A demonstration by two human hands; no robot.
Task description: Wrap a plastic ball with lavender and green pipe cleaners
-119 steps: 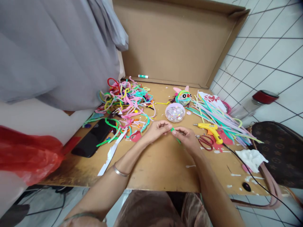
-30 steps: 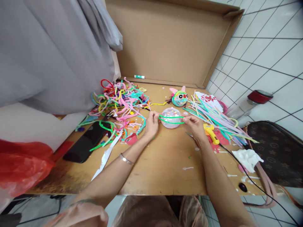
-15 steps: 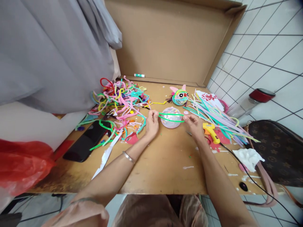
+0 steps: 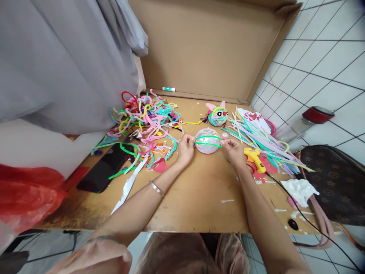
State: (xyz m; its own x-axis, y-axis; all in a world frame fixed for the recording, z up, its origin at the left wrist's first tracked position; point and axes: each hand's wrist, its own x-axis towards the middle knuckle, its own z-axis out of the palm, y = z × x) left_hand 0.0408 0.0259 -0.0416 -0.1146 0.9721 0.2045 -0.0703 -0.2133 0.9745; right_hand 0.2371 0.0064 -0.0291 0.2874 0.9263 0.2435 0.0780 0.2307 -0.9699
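Pinched between the fingers of my left hand (image 4: 186, 150) and my right hand (image 4: 232, 149) is a green pipe cleaner (image 4: 209, 144), one end in each hand. Its two strands run side by side as a narrow loop across a round, clear, shiny ball-like piece (image 4: 207, 149) on the table. Whether the strands touch that piece I cannot tell. Behind it stands a decorated ball (image 4: 218, 117) wrapped in coloured strands, with pink ears, eyes and a red nose.
Tangled pipe cleaners (image 4: 151, 114) and a black phone (image 4: 103, 169) lie left. Straight pipe cleaners (image 4: 262, 137), a yellow glue gun (image 4: 255, 159) with a cord, a tissue (image 4: 299, 190) and a brown bag (image 4: 336, 182) lie right. A cardboard panel (image 4: 199, 49) stands behind.
My left hand has moved slightly right, closer to my right hand. The green strands have spread a little farther apart over the clear piece.
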